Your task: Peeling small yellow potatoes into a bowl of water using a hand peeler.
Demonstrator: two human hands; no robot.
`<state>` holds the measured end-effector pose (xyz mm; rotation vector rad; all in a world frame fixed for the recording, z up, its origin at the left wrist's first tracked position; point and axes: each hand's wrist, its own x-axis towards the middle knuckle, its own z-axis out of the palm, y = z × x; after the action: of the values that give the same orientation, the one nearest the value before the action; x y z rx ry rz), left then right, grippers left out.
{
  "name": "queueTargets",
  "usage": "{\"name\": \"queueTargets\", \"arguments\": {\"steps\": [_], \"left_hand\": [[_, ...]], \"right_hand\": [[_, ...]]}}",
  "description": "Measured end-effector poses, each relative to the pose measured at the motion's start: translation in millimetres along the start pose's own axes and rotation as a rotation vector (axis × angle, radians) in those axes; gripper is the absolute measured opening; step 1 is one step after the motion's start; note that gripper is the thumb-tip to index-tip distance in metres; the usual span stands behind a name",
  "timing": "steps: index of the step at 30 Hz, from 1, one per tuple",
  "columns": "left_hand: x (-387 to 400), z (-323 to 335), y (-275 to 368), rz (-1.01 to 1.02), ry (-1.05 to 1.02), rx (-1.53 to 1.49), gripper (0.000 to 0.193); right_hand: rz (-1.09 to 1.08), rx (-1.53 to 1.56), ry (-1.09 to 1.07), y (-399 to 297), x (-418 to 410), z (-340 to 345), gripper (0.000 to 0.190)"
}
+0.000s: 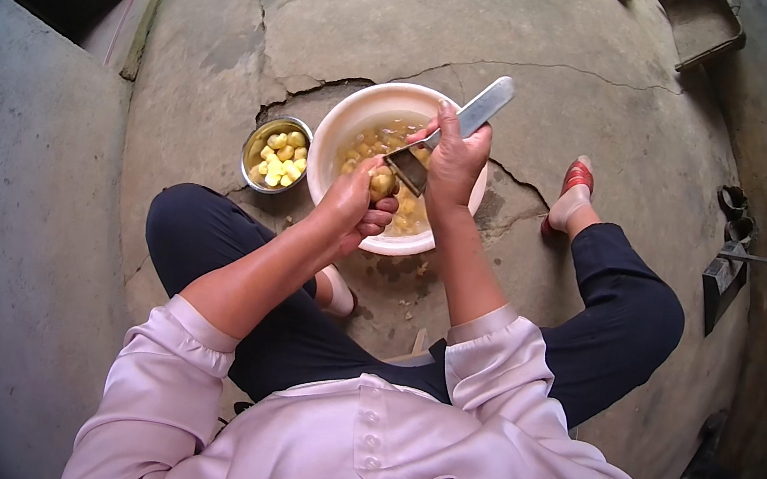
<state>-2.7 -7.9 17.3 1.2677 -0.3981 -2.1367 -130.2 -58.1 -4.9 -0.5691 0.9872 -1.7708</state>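
My left hand (359,203) holds a small potato (383,183) with the skin partly on, over the near left part of a wide pale basin (322,153). In my right hand (456,162) is a metal kitchen knife with a broad blade (407,169), its light grey handle (489,102) pointing up to the right. The blade's end is close to the potato; whether they touch I cannot tell. Cloudy water and many small potatoes fill the basin. Just left of it stands a metal bowl (246,157) with peeled yellow potatoes (285,157).
Cracked concrete floor (361,7) surrounds the basin. My knees and feet are on both sides of it. A wall (18,194) runs along the left. At the right are a metal object with a rod (727,278) and round holders; a dustpan-like tray (701,26) lies at the upper right.
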Motion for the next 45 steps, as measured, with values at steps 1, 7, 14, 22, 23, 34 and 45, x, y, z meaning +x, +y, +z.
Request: {"name": "queueTargets", "arguments": {"steps": [1, 7, 14, 22, 23, 34, 45], "left_hand": [[-1, 1, 0, 0.035, -0.048, 0.104, 0.035], [-5, 5, 5, 0.122, -0.075, -0.043, 0.041], [5, -1, 2, -0.044, -0.024, -0.092, 0.043], [3, -4, -11, 0.043, 0.017, 0.018, 0.039], [3, -6, -9, 0.042, 0.021, 0.019, 0.039], [9, -2, -16, 0.183, 0.071, 0.058, 0.037], [2, 0, -11, 0.223, -0.048, 0.063, 0.033]], "right_hand": [[-0.09, -0.117, 0.099, 12, 17, -16, 0.022], [0.408, -0.019, 0.201, 10, 23, -41, 0.019], [0.063, 0.075, -0.038, -15, -15, 9, 0.021], [0.2, -0.071, 0.188, 5, 3, -27, 0.026], [0.204, -0.069, 0.188, 7, 1, -22, 0.026], [0.106, 0.02, 0.168, 7, 2, -19, 0.023], [0.379, -0.029, 0.327, 20, 13, -39, 0.015]]}}
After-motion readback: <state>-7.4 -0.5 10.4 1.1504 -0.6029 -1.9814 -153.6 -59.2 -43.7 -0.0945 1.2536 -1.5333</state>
